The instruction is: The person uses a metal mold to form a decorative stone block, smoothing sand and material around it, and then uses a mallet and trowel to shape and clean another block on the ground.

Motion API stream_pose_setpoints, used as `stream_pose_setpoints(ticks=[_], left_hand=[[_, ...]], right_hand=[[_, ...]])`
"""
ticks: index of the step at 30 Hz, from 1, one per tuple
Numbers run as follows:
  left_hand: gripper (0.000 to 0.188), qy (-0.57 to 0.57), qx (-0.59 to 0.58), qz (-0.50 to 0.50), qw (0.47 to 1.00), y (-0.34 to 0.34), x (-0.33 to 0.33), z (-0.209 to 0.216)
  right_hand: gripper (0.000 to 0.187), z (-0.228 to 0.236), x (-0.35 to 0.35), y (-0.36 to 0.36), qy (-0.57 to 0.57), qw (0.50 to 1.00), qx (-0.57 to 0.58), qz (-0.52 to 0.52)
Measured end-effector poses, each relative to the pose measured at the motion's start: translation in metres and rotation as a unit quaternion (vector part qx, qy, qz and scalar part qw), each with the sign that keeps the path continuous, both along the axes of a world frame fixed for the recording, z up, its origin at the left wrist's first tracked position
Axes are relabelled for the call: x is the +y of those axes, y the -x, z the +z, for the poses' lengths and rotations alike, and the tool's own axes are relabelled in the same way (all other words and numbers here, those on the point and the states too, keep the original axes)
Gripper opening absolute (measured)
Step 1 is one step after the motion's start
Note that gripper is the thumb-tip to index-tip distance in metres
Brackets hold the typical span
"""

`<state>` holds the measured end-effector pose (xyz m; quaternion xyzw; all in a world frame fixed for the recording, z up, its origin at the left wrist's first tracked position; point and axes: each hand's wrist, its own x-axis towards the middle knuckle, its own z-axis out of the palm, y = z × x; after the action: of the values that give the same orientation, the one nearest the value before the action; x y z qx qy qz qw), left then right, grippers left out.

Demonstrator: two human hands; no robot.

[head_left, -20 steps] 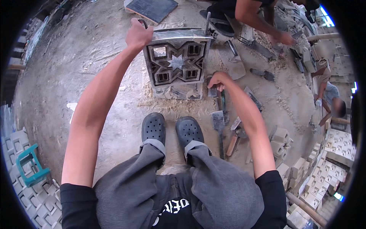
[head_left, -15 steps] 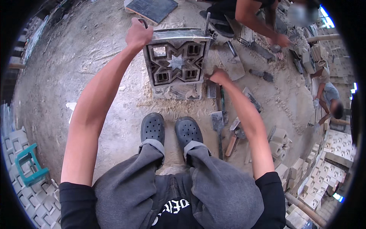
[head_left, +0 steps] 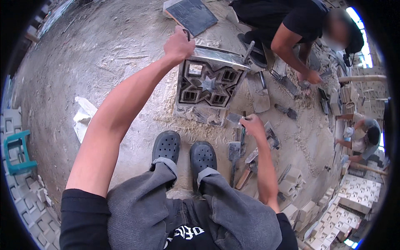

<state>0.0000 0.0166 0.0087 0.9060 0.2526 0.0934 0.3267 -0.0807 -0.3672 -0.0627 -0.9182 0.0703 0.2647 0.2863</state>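
A square metal mould point(head_left: 208, 85) with a star-shaped pattern stands tilted up above a dusty base plate point(head_left: 200, 115). Light shows through one of its square openings, at the upper left. My left hand point(head_left: 179, 45) is closed around a dark handle at the mould's top left corner. Down to the right of the base, my right hand point(head_left: 253, 125) has its fingers curled at the handle end of a small flat scraper point(head_left: 234, 118). The scraper's blade lies low beside the base; the fingers partly hide its handle.
Trowels point(head_left: 234, 152) and other hand tools lie on the floor near my right forearm. A dark board point(head_left: 191, 16) rests beyond the mould. A co-worker point(head_left: 291, 37) crouches at the far right, hands on tools. Pale blocks point(head_left: 291, 181) stand right; a teal stool point(head_left: 17, 152) stands left.
My right hand has left the mould's right edge and come down toward me to the scraper. My left hand still grips the mould's handle. The whole view has shifted and turned slightly.
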Motion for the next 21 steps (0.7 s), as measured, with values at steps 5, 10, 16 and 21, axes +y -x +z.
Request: stream_pose_setpoints(ticks=[5,10,16,21], left_hand=[[0.052,0.011,0.012,-0.002,1.0,0.002,-0.004,0.005],[0.052,0.009,0.006,-0.002,1.0,0.001,-0.001,0.002],[0.05,0.004,0.007,-0.007,1.0,0.0,-0.004,0.007],[0.049,0.013,0.014,-0.008,1.0,0.002,-0.003,0.006]], right_hand=[[0.034,0.039,0.037,0.047,-0.182,0.976,-0.095,-0.076],[0.033,0.086,0.126,0.064,-0.287,0.929,-0.231,-0.017],[0.036,0.091,0.18,0.041,-0.155,0.896,-0.406,0.095],[0.035,0.062,0.195,0.037,-0.113,0.823,-0.535,0.156]])
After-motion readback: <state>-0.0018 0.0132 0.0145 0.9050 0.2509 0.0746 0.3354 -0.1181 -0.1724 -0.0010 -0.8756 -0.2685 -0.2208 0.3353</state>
